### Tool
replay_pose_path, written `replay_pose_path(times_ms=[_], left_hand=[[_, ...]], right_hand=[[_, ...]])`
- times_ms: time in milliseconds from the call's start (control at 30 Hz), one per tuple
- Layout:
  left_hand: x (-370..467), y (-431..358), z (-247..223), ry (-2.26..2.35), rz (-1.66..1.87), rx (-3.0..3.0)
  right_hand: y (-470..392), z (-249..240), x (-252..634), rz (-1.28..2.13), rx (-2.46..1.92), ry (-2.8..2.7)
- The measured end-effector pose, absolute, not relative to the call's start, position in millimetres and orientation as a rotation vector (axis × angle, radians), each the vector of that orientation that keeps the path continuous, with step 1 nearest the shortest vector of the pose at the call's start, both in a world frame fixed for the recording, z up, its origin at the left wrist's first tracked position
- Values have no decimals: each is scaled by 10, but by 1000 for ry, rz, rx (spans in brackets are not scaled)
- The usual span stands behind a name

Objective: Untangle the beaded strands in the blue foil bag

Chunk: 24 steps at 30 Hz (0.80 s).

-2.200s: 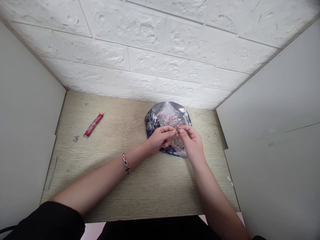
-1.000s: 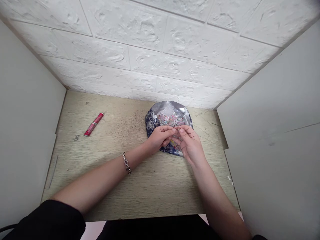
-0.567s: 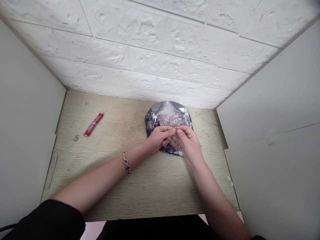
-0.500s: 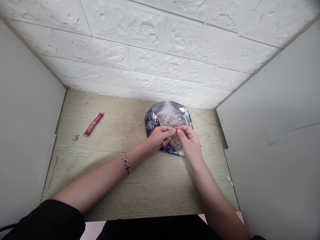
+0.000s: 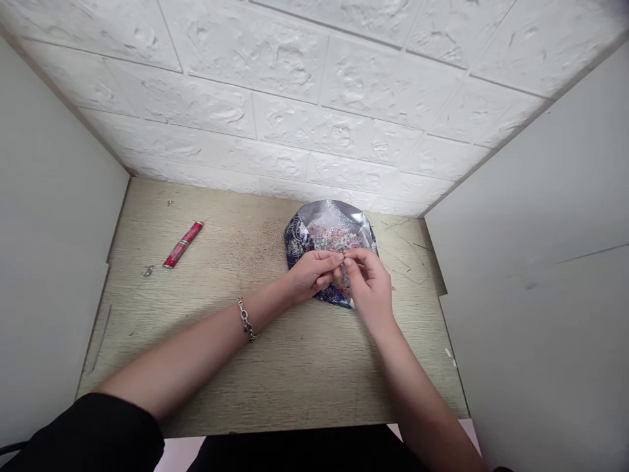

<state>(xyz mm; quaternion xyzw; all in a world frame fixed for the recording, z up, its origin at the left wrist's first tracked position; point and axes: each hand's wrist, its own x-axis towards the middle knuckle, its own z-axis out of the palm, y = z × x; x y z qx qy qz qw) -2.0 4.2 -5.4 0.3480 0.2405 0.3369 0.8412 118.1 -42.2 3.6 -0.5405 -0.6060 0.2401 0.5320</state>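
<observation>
Small multicoloured beads (image 5: 331, 236) lie in an opened-out foil bag (image 5: 328, 211), silver inside with dark blue printed parts. Over the near half of it, my left hand (image 5: 314, 272) is closed in a pinch, thumb against forefinger. My right hand (image 5: 369, 278) pinches too, its fingertips meeting those of the left. Whatever is between the fingertips is too small to make out. The hands cover part of the beads and the bag's near right edge. A silver chain bracelet (image 5: 246, 321) circles my left wrist.
On the wooden tabletop (image 5: 236, 236), a red tube (image 5: 183, 244) lies at the left. Small metal pieces (image 5: 148, 270) are near it. Thin thread (image 5: 417, 269) lies right of the bag. Grey panels (image 5: 531, 249) enclose both sides, and a white brick-patterned wall (image 5: 289, 111) stands behind.
Both hands stay together over the bag, with only slight shifts of the fingers. The right hand has moved slightly left. The view has shifted a little.
</observation>
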Motion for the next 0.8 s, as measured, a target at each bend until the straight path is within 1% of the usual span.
replay_pose_path(times_ms=[267,800], left_hand=[[-16,43,-54,510,687,699],[-16,38,-56,544,686,735]], right_hand=[[-388,9,1197,599,-1255,-1391],[-411,64,1216,543,-1250,-1484]])
